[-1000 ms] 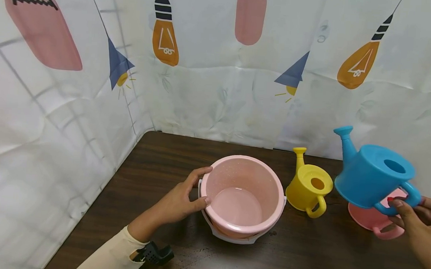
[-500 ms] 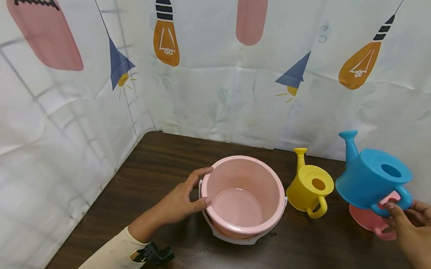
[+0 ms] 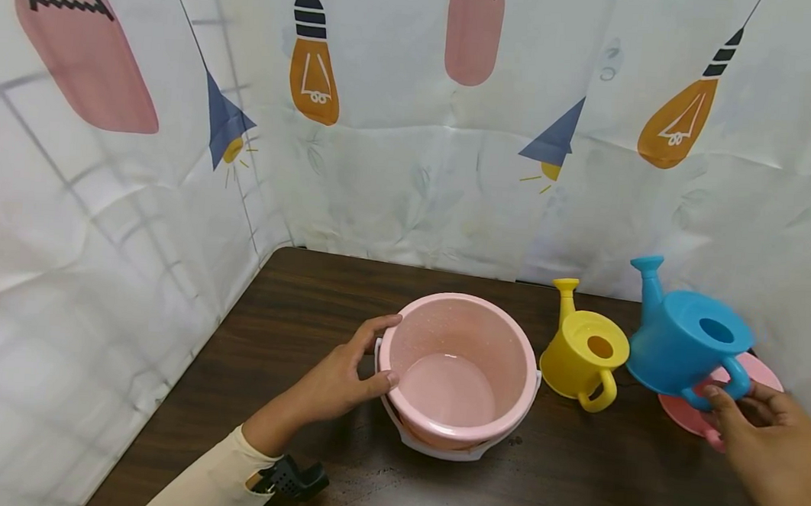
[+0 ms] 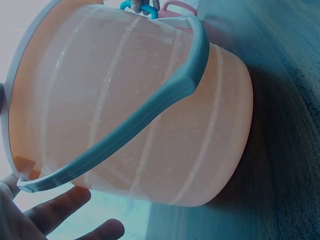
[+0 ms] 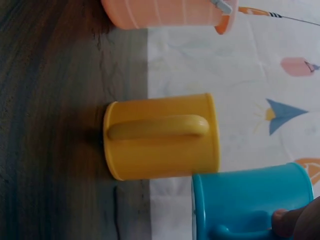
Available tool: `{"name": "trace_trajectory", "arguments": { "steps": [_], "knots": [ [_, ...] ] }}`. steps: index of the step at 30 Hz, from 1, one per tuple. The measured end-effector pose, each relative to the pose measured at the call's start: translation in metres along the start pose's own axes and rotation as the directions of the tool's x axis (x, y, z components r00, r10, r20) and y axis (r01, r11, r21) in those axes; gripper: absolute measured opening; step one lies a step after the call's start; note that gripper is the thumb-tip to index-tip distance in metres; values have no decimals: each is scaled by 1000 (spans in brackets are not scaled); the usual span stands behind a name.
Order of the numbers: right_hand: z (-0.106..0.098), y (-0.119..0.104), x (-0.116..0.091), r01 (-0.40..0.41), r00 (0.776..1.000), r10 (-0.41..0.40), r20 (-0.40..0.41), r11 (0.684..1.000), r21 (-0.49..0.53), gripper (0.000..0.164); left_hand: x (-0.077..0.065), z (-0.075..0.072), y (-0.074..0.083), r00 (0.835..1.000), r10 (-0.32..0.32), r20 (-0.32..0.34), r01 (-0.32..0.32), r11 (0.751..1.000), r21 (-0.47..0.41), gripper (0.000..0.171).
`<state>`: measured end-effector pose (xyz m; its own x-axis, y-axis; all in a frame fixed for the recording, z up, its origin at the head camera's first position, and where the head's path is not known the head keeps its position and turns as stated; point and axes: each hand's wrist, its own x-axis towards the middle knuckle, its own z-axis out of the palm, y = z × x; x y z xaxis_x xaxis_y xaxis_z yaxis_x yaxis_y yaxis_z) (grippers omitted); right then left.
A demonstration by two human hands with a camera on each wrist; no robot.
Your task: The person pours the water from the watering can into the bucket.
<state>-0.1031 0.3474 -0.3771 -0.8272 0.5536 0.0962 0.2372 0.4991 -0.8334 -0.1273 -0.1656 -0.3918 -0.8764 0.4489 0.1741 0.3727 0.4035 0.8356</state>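
Note:
My left hand point(image 3: 340, 376) rests at the left rim of a pink bucket point(image 3: 449, 393), its index finger and thumb on the edge. In the left wrist view the other fingers point(image 4: 60, 207) spread out below the bucket's lowered handle point(image 4: 135, 127). My right hand point(image 3: 774, 437) grips the handle of a blue toy watering can point(image 3: 683, 340), its spout pointing up and left. The right wrist view has this can point(image 5: 250, 200) off the table. Behind and below it stands a pink can-like vessel point(image 3: 760, 371), partly hidden. Between bucket and blue can is a yellow watering can point(image 3: 582, 354).
Everything stands on a dark wood-grain table point(image 3: 321, 287). Fabric printed with lamps point(image 3: 409, 192) hangs at the back and left, close to the table's edges. A few small dark specks point(image 3: 513, 440) lie in front of the bucket.
My right hand has brought the blue watering can lower and a little left, toward the yellow one, baring more of the pink vessel. The left hand and bucket stay in place.

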Motion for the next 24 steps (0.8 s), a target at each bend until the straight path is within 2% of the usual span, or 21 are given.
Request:
{"name": "trace_trajectory", "arguments": {
  "steps": [2, 5, 12, 24],
  "knots": [
    [2, 2, 0, -13, 1000, 13, -6, 999, -47, 42, 0, 0, 1, 1000, -1, -1, 1, 1000, -2, 74],
    [6, 4, 0, -22, 1000, 20, -17, 990, -138, 59, 0, 0, 1, 1000, -8, -2, 8, 1000, -6, 74],
    [15, 10, 0, -51, 999, 49, -17, 969, -241, 69, 1, 0, 0, 1000, -10, 2, 10, 1000, -6, 74],
    [27, 22, 0, -13, 1000, 17, 13, 965, -262, 66, 0, 1, 0, 1000, -2, -6, 2, 1000, -14, 74]
  ]
}}
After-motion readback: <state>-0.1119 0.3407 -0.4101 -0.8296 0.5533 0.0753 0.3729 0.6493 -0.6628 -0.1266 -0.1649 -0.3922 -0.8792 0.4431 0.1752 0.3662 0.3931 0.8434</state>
